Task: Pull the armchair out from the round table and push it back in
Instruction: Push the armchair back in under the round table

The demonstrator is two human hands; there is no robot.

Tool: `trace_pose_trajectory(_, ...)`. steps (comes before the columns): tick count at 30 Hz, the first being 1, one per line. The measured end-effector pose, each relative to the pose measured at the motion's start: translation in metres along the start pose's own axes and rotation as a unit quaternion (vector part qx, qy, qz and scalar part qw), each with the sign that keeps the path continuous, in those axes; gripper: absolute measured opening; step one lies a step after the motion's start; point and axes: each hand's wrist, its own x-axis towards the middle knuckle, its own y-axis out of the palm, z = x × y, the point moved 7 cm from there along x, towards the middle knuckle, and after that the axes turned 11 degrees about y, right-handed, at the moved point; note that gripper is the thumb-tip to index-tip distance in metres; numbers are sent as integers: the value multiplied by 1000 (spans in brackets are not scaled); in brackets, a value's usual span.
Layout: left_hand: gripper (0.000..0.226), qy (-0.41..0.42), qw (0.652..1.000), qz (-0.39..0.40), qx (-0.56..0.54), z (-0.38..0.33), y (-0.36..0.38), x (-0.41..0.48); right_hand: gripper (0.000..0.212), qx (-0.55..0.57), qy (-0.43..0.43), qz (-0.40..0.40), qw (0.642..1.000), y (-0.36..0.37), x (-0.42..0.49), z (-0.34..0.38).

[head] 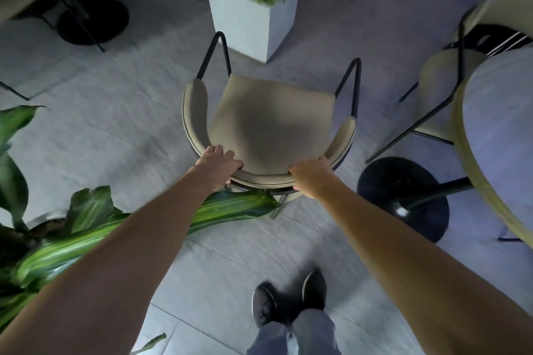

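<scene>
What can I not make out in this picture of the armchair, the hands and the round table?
Head view only:
- armchair legs: mostly hidden under its seat.
- round table: cut off by the right edge, so its far side is unseen.
- right hand: the fingers of its grip are mostly hidden by the hand's own back.
- shoes: blurred, no detail readable.

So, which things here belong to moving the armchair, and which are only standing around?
Belong to the job: armchair, gripped at its backrest by the left hand and the right hand; round table on the right.
Only standing around: white planter, striped-leaf plant, second chair by the table, black table base at far left.
</scene>
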Motion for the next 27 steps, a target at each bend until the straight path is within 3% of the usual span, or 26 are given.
trace_pose_trajectory(14, 43, 77, 993, 10, 93, 18, -53, 81, 35, 47, 50, 48, 996, -9, 23, -50)
trace_pose_trajectory(23, 45, 150, 983, 46, 91, 39, -61, 113, 46, 95, 62, 89, 990, -19, 35, -68)
trace_pose_trajectory(27, 45, 197, 976, 43, 85, 45, -60, 116, 41, 98, 79, 92, 988, -21, 35, -66)
